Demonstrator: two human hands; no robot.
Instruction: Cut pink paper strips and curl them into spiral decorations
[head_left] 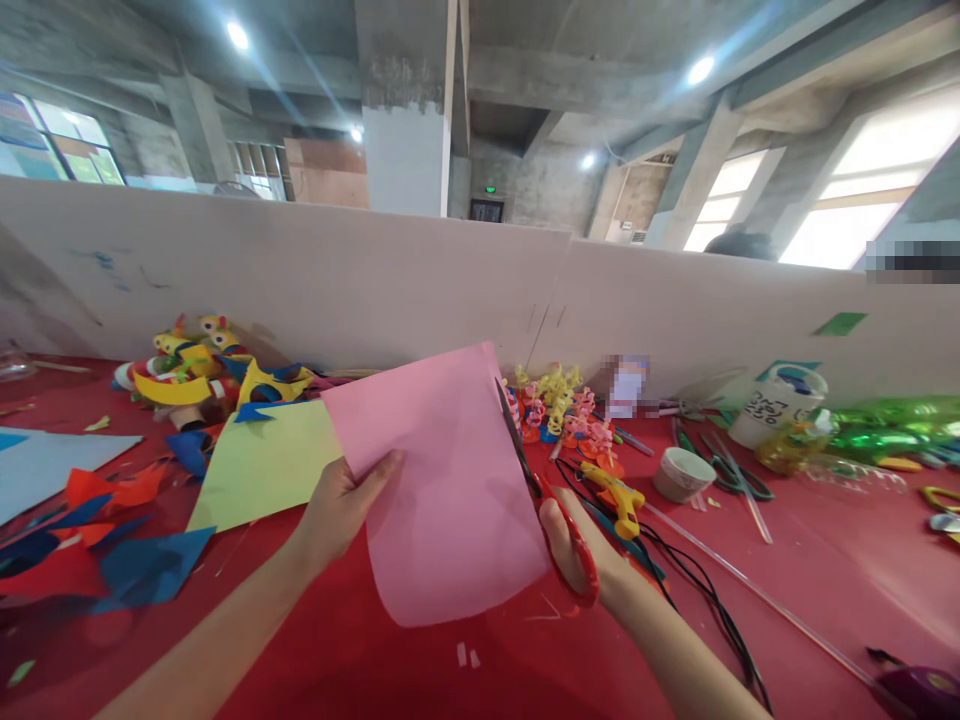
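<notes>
A sheet of pink paper (450, 490) is held up over the red table, its lower edge curling. My left hand (341, 510) grips the sheet's left edge, thumb on the near face and the other fingers hidden behind. In my right hand (577, 540) are red-handled scissors (581, 565), with fingers through the loops. The dark blades (514, 425) lie along the right edge of the sheet, pointing up and away; how far apart they are is hard to tell. Beneath the sheet on the left lies yellow-green paper (262, 465).
Coloured paper scraps (150, 570) and small yellow figures (184, 355) lie on the left. Curled paper pieces (559, 400), a yellow glue gun (615, 495) with black cord, a paper cup (682, 475) and green bottles (892, 425) are on the right. A white partition (375, 270) stands behind.
</notes>
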